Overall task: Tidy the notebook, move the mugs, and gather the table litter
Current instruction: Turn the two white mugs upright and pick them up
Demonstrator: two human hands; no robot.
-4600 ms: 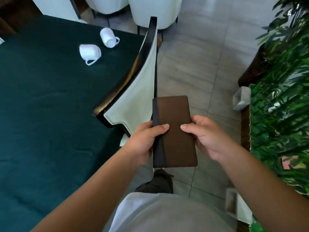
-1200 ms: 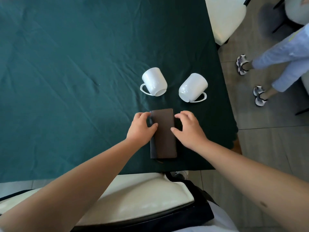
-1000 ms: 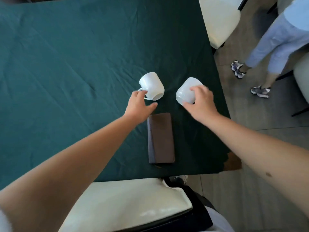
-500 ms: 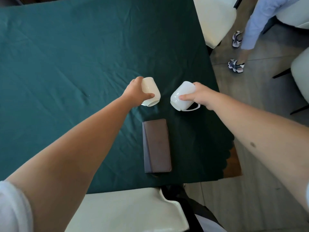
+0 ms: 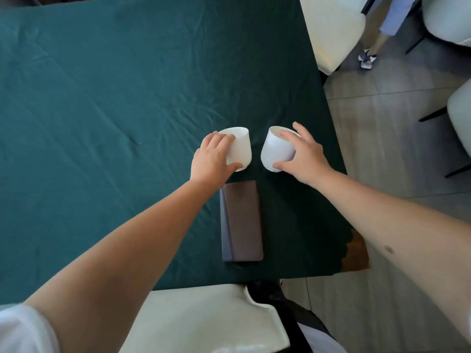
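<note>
A dark green tablecloth [image 5: 102, 98] fills the frame. At centre, the left hand [image 5: 212, 159] wraps the left mug [image 5: 239, 149] and the right hand [image 5: 304, 155] wraps the right mug [image 5: 276, 151]. The closed notebook [image 5: 242, 221] lies just below them. The mug step is in hand; next, both probably need setting upright elsewhere.

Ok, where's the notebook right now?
In the head view, the brown notebook lies closed on the green tablecloth near the table's front edge, just below the two white mugs the hands hold.
</note>
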